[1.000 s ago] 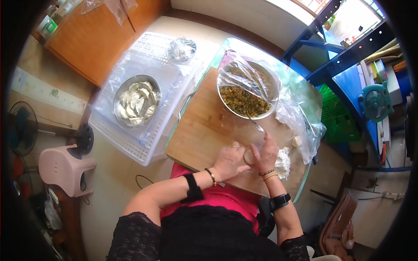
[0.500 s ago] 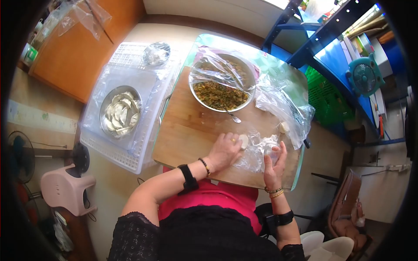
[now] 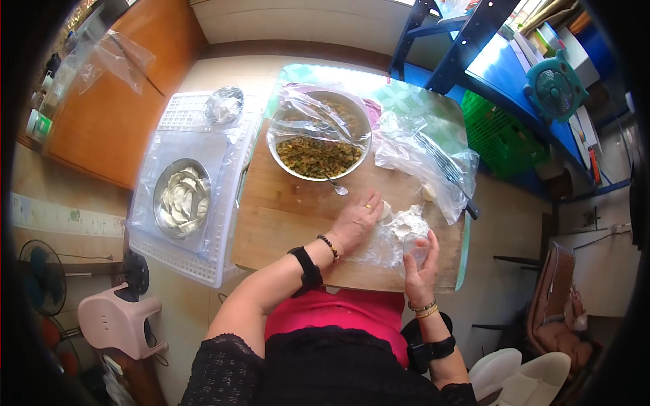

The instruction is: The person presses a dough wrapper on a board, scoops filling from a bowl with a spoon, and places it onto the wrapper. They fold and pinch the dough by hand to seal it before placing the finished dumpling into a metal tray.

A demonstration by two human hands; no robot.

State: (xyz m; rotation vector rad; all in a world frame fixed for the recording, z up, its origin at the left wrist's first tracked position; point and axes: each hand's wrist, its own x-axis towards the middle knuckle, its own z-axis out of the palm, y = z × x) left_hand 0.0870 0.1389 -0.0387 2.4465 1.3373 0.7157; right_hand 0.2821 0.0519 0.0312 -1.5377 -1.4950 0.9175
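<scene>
My left hand lies low over the wooden board, its fingers close together against a small pale dough round. Part of the round and the thumb are hidden by the hand. My right hand is wrapped around a small clear cup, tilted beside a pile of white flour. Flour dust is spread over the board between both hands. Another small dough piece lies behind the pile. Beyond my left hand stands a large bowl of chopped filling, partly covered with plastic film, with a spoon at its front.
To the left, a metal plate of dumplings sits on a plastic-covered white rack. A film-wrapped bowl stands behind it. Plastic bags and a dark-handled utensil lie at the board's right. A green crate is beyond.
My left hand has moved right with the dough round, closer to the flour pile. My right hand has lowered slightly with the cup. The camera view has shifted.
</scene>
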